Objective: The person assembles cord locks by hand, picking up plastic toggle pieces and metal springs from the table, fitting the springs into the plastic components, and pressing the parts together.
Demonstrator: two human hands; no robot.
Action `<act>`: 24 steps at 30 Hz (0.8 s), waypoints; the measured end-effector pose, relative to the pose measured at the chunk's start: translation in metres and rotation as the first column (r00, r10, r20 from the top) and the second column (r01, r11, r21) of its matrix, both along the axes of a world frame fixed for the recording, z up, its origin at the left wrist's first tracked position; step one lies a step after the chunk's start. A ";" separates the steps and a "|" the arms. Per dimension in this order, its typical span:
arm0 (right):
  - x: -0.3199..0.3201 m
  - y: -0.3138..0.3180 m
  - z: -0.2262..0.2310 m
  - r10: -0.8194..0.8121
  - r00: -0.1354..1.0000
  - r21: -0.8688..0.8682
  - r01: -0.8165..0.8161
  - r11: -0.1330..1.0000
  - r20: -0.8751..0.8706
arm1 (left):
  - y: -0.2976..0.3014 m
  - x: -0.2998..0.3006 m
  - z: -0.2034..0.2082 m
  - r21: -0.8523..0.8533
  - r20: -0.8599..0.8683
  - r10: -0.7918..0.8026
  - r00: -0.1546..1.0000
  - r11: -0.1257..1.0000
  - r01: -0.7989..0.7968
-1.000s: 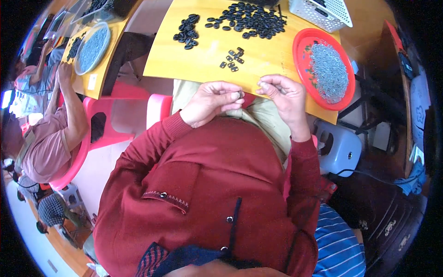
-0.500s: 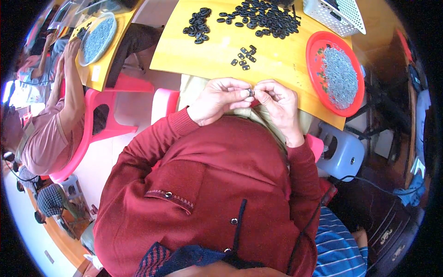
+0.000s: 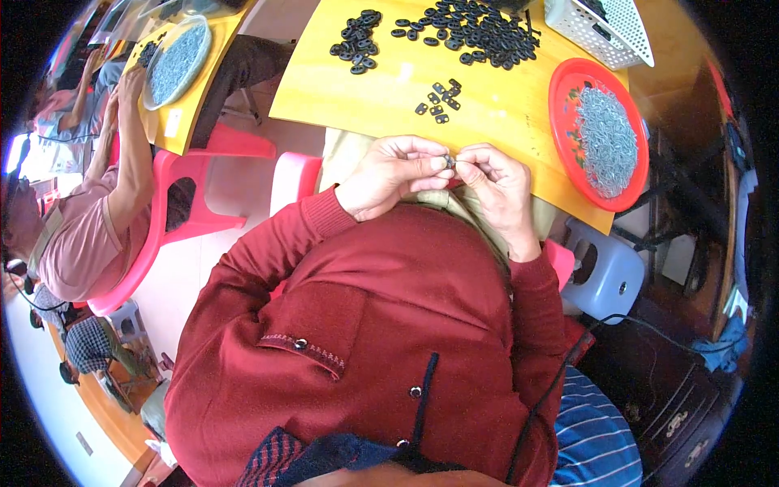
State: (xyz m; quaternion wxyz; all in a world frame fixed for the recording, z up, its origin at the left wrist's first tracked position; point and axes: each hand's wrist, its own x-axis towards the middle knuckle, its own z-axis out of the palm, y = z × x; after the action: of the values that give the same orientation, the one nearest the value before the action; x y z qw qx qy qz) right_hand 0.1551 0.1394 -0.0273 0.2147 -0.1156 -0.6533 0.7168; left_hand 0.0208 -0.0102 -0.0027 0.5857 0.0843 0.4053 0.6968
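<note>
My left hand (image 3: 388,177) pinches a small dark part (image 3: 449,162) between thumb and fingers, just past the near edge of the yellow table. Against its other side, my right hand (image 3: 499,185) is closed in a pinch. What the right fingertips hold is too small and covered to make out. On the table ahead lies a small group of black two-holed plastic pieces (image 3: 439,101). Farther off are a larger heap of black oval pieces (image 3: 479,34) and a smaller pile (image 3: 355,42) to its left.
A red plate (image 3: 560,105) of thin silvery metal pieces (image 3: 607,142) sits at the table's right edge. Behind it stands a white perforated basket (image 3: 604,45). At left, another person (image 3: 97,227) works by a tray of metal pieces (image 3: 177,63). A blue stool (image 3: 604,276) stands right.
The whole view has shifted slightly, so the table and hands appear a little farther right. Both hands stay together in nearly the same pinch around the small dark part.
</note>
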 end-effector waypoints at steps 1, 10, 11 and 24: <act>0.000 -0.001 0.001 0.002 1.000 -0.001 -0.002 1.000 0.001 | 0.000 0.000 0.000 -0.004 -0.011 -0.002 1.000 1.000 0.001; -0.001 -0.003 0.002 -0.006 1.000 0.002 0.006 1.000 0.023 | 0.000 0.000 0.001 -0.004 -0.001 0.002 1.000 1.000 -0.002; -0.001 -0.002 0.003 -0.012 0.999 0.013 0.011 1.000 0.031 | 0.001 0.000 0.001 -0.004 -0.007 -0.003 1.000 1.000 0.003; 0.000 -0.002 0.004 -0.014 1.000 0.055 0.013 0.998 0.022 | 0.000 0.000 -0.001 0.006 -0.004 -0.022 1.000 1.000 0.022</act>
State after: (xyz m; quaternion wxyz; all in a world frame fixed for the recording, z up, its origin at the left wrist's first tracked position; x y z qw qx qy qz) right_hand 0.1548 0.1375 -0.0236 0.2153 -0.1220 -0.6742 0.6958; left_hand 0.0204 -0.0097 -0.0039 0.5923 0.0917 0.4035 0.6914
